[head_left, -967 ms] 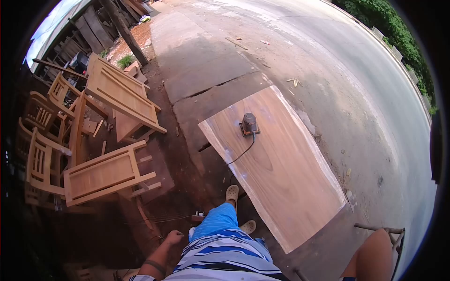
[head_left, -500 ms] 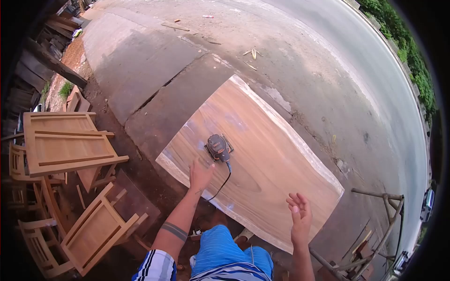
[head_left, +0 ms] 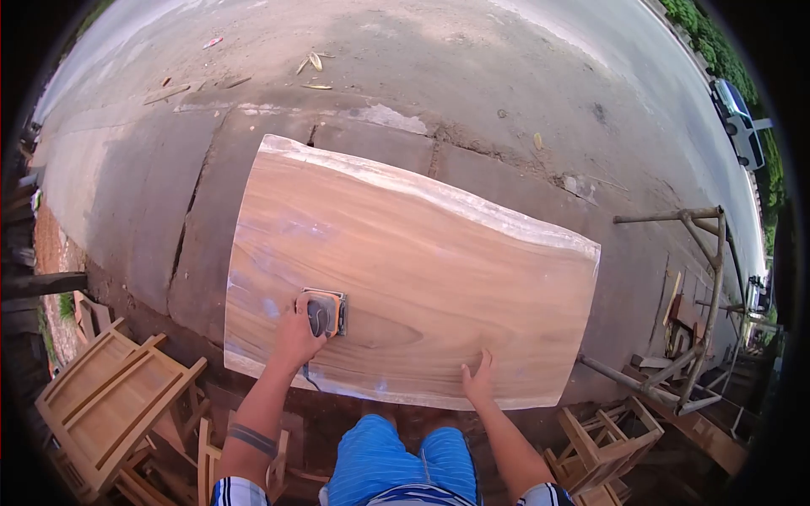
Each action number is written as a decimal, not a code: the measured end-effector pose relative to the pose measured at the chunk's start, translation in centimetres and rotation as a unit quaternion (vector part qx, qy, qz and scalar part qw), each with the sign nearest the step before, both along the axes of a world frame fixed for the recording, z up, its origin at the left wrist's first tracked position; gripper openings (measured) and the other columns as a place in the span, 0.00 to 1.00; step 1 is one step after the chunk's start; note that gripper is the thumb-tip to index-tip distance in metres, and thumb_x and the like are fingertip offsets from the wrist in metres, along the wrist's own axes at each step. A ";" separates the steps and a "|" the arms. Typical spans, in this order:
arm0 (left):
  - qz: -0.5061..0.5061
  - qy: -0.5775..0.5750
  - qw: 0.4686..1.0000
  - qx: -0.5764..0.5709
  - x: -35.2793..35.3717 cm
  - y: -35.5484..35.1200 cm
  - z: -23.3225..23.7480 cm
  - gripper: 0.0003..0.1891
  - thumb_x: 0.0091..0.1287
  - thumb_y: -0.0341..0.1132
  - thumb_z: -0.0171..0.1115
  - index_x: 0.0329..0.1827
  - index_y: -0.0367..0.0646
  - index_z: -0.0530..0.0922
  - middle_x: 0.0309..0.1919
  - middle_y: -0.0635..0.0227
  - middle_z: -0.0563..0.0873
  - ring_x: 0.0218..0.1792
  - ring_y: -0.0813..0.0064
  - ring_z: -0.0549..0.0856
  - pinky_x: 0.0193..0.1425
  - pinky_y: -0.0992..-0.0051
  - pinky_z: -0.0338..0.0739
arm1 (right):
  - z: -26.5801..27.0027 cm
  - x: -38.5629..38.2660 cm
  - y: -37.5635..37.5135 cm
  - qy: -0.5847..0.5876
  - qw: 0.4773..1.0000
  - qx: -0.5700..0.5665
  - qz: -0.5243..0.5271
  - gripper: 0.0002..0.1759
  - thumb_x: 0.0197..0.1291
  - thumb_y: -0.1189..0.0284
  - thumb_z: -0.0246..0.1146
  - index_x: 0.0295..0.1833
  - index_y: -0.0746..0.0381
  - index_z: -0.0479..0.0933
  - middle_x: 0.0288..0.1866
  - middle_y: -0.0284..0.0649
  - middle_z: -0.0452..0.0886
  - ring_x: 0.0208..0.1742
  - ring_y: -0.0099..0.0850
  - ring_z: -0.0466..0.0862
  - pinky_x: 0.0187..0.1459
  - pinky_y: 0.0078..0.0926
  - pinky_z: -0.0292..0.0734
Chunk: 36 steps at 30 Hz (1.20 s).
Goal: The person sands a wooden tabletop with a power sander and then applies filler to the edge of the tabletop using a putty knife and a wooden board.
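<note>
A broad wooden slab [head_left: 439, 261] with pale, wavy edges lies in front of me, showing brown grain and whitish-blue patches. On its left part sits a dark electric sander [head_left: 321, 314] with an orange-edged base, flat against the wood. My left hand [head_left: 297, 333] is closed around the sander's body from the left and near side. A power cord [head_left: 309, 376] runs from the tool over the slab's near edge. Over the near right part of the slab is my right hand [head_left: 479, 378], fingers apart, holding nothing; it appears to touch the surface.
Unfinished wooden furniture [head_left: 126, 396] is piled at the left. A wooden chair frame [head_left: 603, 447] stands at the lower right, below a metal pipe frame [head_left: 709, 261]. Beyond the slab are cracked concrete, scattered debris [head_left: 315, 61] and a parked car [head_left: 737, 125] by the road.
My left hand has taken hold of the sander. My right hand has come down to the slab from the near right side. The view has turned to the right.
</note>
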<state>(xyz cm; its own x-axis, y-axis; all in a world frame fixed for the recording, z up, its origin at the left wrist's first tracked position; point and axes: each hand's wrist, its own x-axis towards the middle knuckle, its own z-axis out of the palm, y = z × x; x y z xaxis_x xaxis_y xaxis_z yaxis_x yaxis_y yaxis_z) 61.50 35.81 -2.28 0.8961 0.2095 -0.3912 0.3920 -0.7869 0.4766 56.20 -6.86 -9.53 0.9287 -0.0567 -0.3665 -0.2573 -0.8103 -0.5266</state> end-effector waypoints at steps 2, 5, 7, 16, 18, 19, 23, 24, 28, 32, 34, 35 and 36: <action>-0.019 -0.027 0.999 0.037 -0.3 -1.5 -0.4 0.40 0.45 0.32 0.77 0.62 0.42 0.65 0.53 0.42 0.75 0.54 0.39 0.77 0.56 0.50 0.76 | -1.1 3.9 0.0 -0.069 0.998 0.006 -0.008 0.37 0.63 0.70 0.64 0.73 0.74 0.58 0.75 0.63 0.57 0.76 0.59 0.59 0.75 0.53 0.56; -0.012 -0.057 0.997 0.046 -0.4 -2.4 -1.2 0.40 0.45 0.32 0.78 0.61 0.40 0.65 0.52 0.43 0.75 0.54 0.40 0.77 0.57 0.51 0.75 | -2.1 9.2 0.3 -0.121 0.990 -0.063 0.020 0.37 0.65 0.68 0.61 0.75 0.71 0.58 0.78 0.59 0.56 0.79 0.55 0.57 0.77 0.52 0.53; -0.003 -0.045 0.998 0.047 0.0 -2.7 -1.2 0.39 0.45 0.33 0.78 0.61 0.38 0.65 0.51 0.44 0.76 0.54 0.40 0.77 0.58 0.52 0.75 | -3.3 11.2 0.8 -0.147 0.981 -0.119 0.046 0.37 0.66 0.65 0.60 0.75 0.69 0.59 0.80 0.56 0.55 0.80 0.52 0.56 0.78 0.52 0.50; 0.049 0.006 0.995 0.082 3.0 -4.1 0.9 0.39 0.46 0.32 0.79 0.60 0.37 0.65 0.51 0.46 0.78 0.52 0.45 0.81 0.56 0.57 0.76 | -5.3 19.0 7.7 -0.168 0.971 -0.065 0.155 0.39 0.68 0.59 0.57 0.78 0.67 0.56 0.84 0.48 0.50 0.84 0.44 0.48 0.80 0.55 0.42; 0.044 -0.021 0.993 0.110 5.4 -5.5 1.2 0.40 0.46 0.32 0.78 0.63 0.37 0.65 0.52 0.46 0.78 0.52 0.46 0.81 0.57 0.58 0.76 | -6.0 20.8 9.9 -0.159 0.973 -0.115 0.120 0.39 0.69 0.57 0.55 0.79 0.66 0.56 0.84 0.47 0.49 0.85 0.43 0.46 0.81 0.53 0.40; 0.034 -0.029 0.995 0.090 6.3 -5.8 0.9 0.46 0.47 0.29 0.77 0.71 0.39 0.61 0.55 0.47 0.76 0.54 0.47 0.80 0.59 0.58 0.76 | -5.8 20.5 10.8 -0.149 0.968 -0.101 0.175 0.40 0.70 0.55 0.54 0.79 0.66 0.55 0.85 0.47 0.49 0.85 0.42 0.46 0.81 0.52 0.40; -0.022 -0.009 0.993 0.115 10.5 -6.9 0.7 0.50 0.47 0.29 0.77 0.76 0.41 0.59 0.57 0.47 0.74 0.59 0.45 0.77 0.63 0.56 0.75 | -7.1 16.1 10.0 -0.181 0.877 0.004 0.445 0.41 0.70 0.50 0.52 0.81 0.61 0.54 0.85 0.40 0.50 0.85 0.38 0.47 0.81 0.49 0.40; -0.040 -0.026 0.993 0.109 11.1 -6.8 0.1 0.50 0.47 0.28 0.77 0.76 0.41 0.59 0.57 0.48 0.74 0.59 0.45 0.77 0.63 0.56 0.75 | -7.7 15.1 8.3 -0.182 0.866 0.030 0.464 0.41 0.70 0.50 0.52 0.81 0.60 0.54 0.85 0.39 0.50 0.85 0.37 0.48 0.81 0.49 0.40; -0.028 -0.091 0.990 0.104 13.2 -6.7 -1.1 0.43 0.47 0.32 0.78 0.70 0.41 0.67 0.56 0.50 0.76 0.56 0.49 0.79 0.62 0.59 0.75 | -5.5 18.9 -3.7 -0.138 0.968 -0.123 0.170 0.40 0.70 0.52 0.54 0.81 0.57 0.54 0.85 0.39 0.51 0.84 0.40 0.51 0.80 0.52 0.43; 0.119 -0.064 0.984 0.119 15.9 -5.4 -3.1 0.30 0.46 0.39 0.77 0.54 0.42 0.78 0.48 0.54 0.80 0.49 0.52 0.82 0.57 0.60 0.78 | -7.2 19.5 -14.5 -0.191 0.957 -0.213 -0.052 0.42 0.69 0.57 0.55 0.81 0.64 0.51 0.84 0.49 0.50 0.84 0.49 0.48 0.79 0.57 0.42; 0.078 -0.059 0.984 0.152 17.3 -7.7 -2.2 0.28 0.47 0.39 0.74 0.53 0.46 0.78 0.45 0.55 0.81 0.46 0.53 0.84 0.53 0.60 0.80 | -7.2 19.1 -15.0 -0.197 0.956 -0.215 -0.031 0.42 0.67 0.58 0.56 0.82 0.63 0.51 0.84 0.48 0.51 0.84 0.48 0.49 0.79 0.56 0.42; 0.041 -0.064 0.984 0.162 17.9 -9.4 -1.9 0.28 0.47 0.40 0.74 0.53 0.47 0.78 0.45 0.55 0.81 0.46 0.53 0.84 0.51 0.59 0.80 | -7.3 19.4 -14.9 -0.202 0.955 -0.216 -0.035 0.42 0.67 0.58 0.56 0.82 0.63 0.51 0.84 0.48 0.51 0.84 0.48 0.49 0.79 0.56 0.43; -0.001 -0.065 0.983 0.170 18.4 -11.4 -1.7 0.27 0.47 0.40 0.73 0.54 0.48 0.78 0.45 0.55 0.81 0.46 0.53 0.85 0.50 0.59 0.81 | -7.3 19.3 -14.7 -0.203 0.953 -0.221 -0.043 0.43 0.66 0.59 0.56 0.82 0.63 0.51 0.84 0.47 0.51 0.84 0.47 0.49 0.79 0.55 0.43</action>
